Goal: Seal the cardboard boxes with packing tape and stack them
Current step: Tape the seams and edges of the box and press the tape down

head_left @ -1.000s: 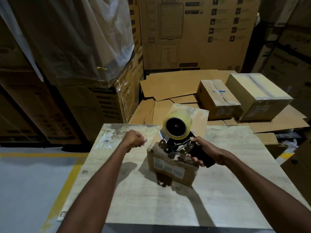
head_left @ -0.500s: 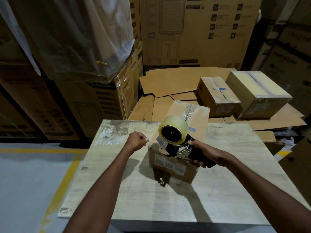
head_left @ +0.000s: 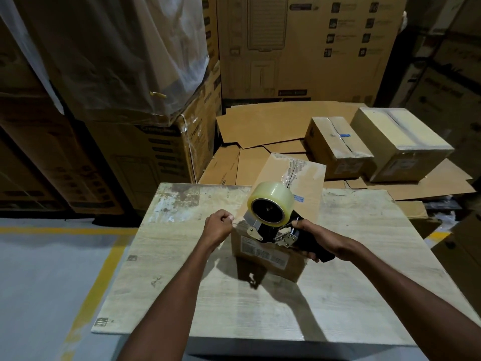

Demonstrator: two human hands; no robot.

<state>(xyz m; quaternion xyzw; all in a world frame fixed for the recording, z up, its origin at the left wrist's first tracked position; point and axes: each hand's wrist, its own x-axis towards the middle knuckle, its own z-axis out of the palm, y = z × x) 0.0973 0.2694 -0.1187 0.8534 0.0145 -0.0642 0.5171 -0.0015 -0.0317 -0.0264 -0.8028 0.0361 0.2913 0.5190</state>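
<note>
A warehouse: stacked printed cartons (head_left: 299, 45), yellow floor line (head_left: 88, 287)

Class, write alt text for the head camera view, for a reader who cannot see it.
A person's right hand grips a tape dispenser over a cardboard box on a wooden table; the left hand pinches the tape end.

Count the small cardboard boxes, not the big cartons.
3: one box on the table, under the tape dispenser; two boxes side by side on flattened cardboard beyond. Others may be hidden.
</note>
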